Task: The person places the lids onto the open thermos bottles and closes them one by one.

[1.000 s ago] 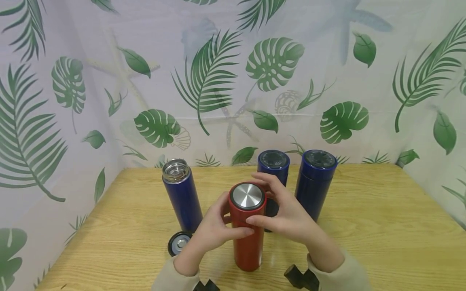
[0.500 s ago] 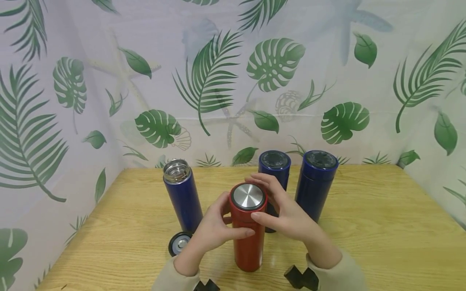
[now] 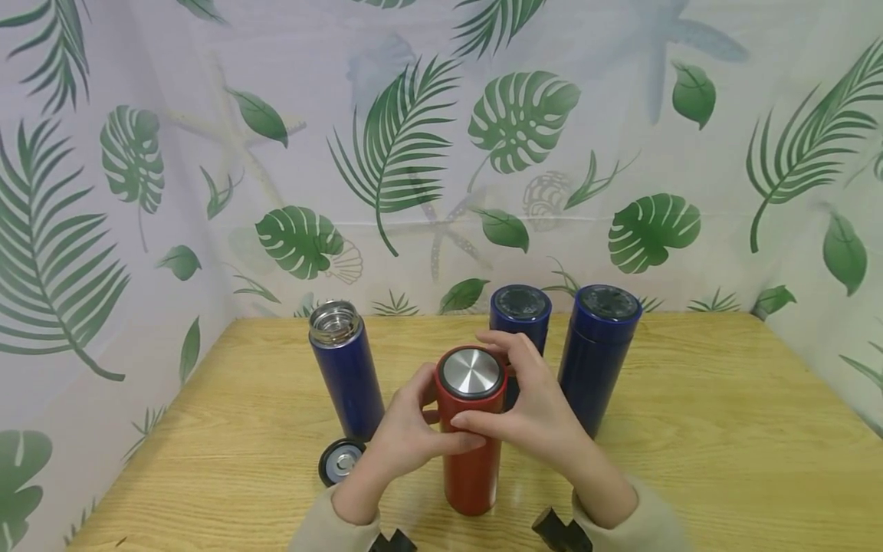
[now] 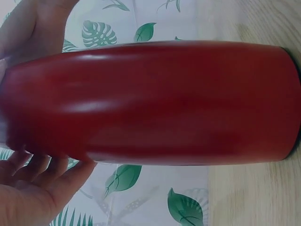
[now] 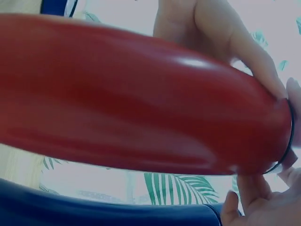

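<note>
A red thermos bottle stands upright on the wooden table, topped by a silver disc with a black rim. My left hand grips its upper body from the left, the thumb lying across the front. Higher up, at the lid, my right hand holds the bottle from the right, thumb in front and fingers around the far side. In the left wrist view the red body spans the frame, with a hand on either side of it. Its lid end is partly hidden by the hands.
An uncapped blue thermos stands at left, a black-rimmed lid lying upturned near its base. Two capped blue thermoses, one behind my right hand and one farther right, stand on the table. Leaf-patterned cloth hangs behind.
My right thumb first slid slightly right, then left across the front of the red thermos, with the wrist shifting a little left. My left hand and the bottle stay in place.
</note>
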The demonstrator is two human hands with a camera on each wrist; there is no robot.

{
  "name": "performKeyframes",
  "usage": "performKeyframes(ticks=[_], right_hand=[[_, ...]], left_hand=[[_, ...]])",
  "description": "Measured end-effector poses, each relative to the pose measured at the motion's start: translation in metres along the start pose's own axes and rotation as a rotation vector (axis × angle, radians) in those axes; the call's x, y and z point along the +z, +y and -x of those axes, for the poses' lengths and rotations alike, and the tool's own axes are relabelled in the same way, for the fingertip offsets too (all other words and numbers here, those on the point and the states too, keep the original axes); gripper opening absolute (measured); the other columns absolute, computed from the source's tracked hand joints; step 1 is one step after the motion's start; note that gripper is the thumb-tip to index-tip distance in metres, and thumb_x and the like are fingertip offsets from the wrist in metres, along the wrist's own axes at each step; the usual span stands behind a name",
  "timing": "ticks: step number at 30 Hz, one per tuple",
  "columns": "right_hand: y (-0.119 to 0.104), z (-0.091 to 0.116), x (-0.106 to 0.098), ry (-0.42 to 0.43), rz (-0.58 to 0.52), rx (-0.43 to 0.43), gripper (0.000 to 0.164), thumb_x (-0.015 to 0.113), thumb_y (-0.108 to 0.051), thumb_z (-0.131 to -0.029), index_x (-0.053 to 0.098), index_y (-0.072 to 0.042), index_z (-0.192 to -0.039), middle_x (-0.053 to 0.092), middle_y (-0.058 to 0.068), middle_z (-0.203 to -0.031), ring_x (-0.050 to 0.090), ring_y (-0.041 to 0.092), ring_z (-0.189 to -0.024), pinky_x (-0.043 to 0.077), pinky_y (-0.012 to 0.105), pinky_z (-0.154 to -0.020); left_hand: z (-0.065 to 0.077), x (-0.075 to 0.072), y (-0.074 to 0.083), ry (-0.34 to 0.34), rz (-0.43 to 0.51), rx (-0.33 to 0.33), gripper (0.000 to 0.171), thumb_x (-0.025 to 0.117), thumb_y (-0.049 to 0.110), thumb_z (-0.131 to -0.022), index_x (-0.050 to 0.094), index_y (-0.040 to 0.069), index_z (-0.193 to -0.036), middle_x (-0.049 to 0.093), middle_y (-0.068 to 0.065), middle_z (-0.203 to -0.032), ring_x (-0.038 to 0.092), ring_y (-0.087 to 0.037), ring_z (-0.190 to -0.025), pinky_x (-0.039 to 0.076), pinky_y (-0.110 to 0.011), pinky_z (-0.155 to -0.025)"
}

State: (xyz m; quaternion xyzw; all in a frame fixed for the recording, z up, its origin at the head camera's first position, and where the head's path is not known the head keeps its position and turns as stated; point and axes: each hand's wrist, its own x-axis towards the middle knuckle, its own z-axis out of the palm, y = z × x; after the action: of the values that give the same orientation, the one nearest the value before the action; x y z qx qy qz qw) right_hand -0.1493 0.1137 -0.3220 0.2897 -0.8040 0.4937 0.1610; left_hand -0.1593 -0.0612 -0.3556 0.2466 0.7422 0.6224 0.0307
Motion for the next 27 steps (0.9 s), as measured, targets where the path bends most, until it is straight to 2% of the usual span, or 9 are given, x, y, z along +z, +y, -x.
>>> performKeyframes(ticks=[3, 7, 9, 12, 14, 19, 23, 27], right_hand=[[0.001, 0.0, 0.0, -0.035, -0.017, -0.031, 0.073, 0.079, -0.014, -0.065, 0.038, -0.012, -0.125, 0.046, 0.001, -0.111, 0.049, 0.015, -0.095, 0.045, 0.037, -0.078], [0.008, -0.001, -0.007, -0.174, -0.19, -0.144, 0.061, 0.062, -0.004, -0.08, 0.028, -0.008, -0.13, 0.042, 0.009, -0.124, 0.045, 0.019, -0.108, 0.039, 0.032, -0.09], [0.009, -0.002, -0.009, -0.232, -0.278, -0.205, 0.056, 0.053, 0.0, -0.085, 0.024, -0.003, -0.132, 0.039, 0.015, -0.128, 0.042, 0.02, -0.114, 0.034, 0.027, -0.095], [0.008, -0.003, -0.011, -0.246, -0.327, -0.251, 0.053, 0.05, 0.002, -0.087, 0.022, 0.001, -0.131, 0.038, 0.02, -0.128, 0.041, 0.018, -0.115, 0.032, 0.024, -0.096], [0.007, -0.003, -0.012, -0.226, -0.308, -0.259, 0.054, 0.053, 0.0, -0.086, 0.023, 0.001, -0.131, 0.041, 0.02, -0.126, 0.044, 0.019, -0.112, 0.033, 0.025, -0.095], [0.005, -0.002, -0.009, -0.143, -0.185, -0.169, 0.061, 0.066, -0.004, -0.078, 0.032, -0.006, -0.129, 0.048, 0.01, -0.119, 0.049, 0.019, -0.105, 0.038, 0.029, -0.091], [0.002, 0.0, -0.006, -0.068, -0.085, -0.102, 0.065, 0.073, -0.007, -0.071, 0.037, -0.007, -0.125, 0.052, 0.002, -0.112, 0.051, 0.016, -0.099, 0.042, 0.031, -0.084], [-0.003, 0.002, -0.003, -0.013, -0.013, -0.071, 0.065, 0.077, -0.011, -0.067, 0.041, -0.007, -0.122, 0.052, -0.001, -0.108, 0.049, 0.013, -0.096, 0.042, 0.03, -0.08]], left_hand=[[0.0, -0.001, 0.0, -0.007, 0.0, 0.002, 0.063, 0.077, 0.015, -0.068, 0.045, 0.018, -0.121, 0.054, 0.001, -0.113, 0.051, -0.016, -0.104, 0.044, -0.038, -0.084], [0.0, -0.002, 0.0, -0.018, 0.008, 0.008, 0.063, 0.077, 0.015, -0.068, 0.044, 0.017, -0.122, 0.053, 0.001, -0.115, 0.051, -0.016, -0.103, 0.043, -0.039, -0.084], [0.0, -0.001, 0.0, -0.012, 0.004, 0.011, 0.063, 0.077, 0.015, -0.067, 0.045, 0.016, -0.121, 0.053, 0.001, -0.114, 0.052, -0.015, -0.102, 0.044, -0.039, -0.083], [0.0, 0.0, 0.001, 0.003, -0.022, 0.019, 0.062, 0.078, 0.016, -0.066, 0.046, 0.016, -0.12, 0.055, 0.001, -0.112, 0.052, -0.016, -0.102, 0.045, -0.037, -0.082], [0.001, 0.001, 0.001, 0.016, -0.04, 0.019, 0.063, 0.079, 0.016, -0.065, 0.046, 0.016, -0.119, 0.055, 0.001, -0.11, 0.052, -0.015, -0.101, 0.046, -0.035, -0.081], [0.001, 0.001, 0.0, 0.027, -0.044, 0.016, 0.065, 0.079, 0.016, -0.065, 0.046, 0.018, -0.12, 0.056, 0.001, -0.11, 0.053, -0.016, -0.1, 0.046, -0.037, -0.08], [0.001, 0.001, -0.001, 0.025, -0.05, 0.014, 0.065, 0.079, 0.017, -0.066, 0.045, 0.019, -0.122, 0.055, 0.001, -0.111, 0.053, -0.016, -0.101, 0.046, -0.037, -0.081], [0.001, 0.001, -0.001, 0.025, -0.06, 0.01, 0.065, 0.079, 0.018, -0.065, 0.045, 0.019, -0.121, 0.055, 0.002, -0.111, 0.052, -0.016, -0.101, 0.045, -0.038, -0.082]])
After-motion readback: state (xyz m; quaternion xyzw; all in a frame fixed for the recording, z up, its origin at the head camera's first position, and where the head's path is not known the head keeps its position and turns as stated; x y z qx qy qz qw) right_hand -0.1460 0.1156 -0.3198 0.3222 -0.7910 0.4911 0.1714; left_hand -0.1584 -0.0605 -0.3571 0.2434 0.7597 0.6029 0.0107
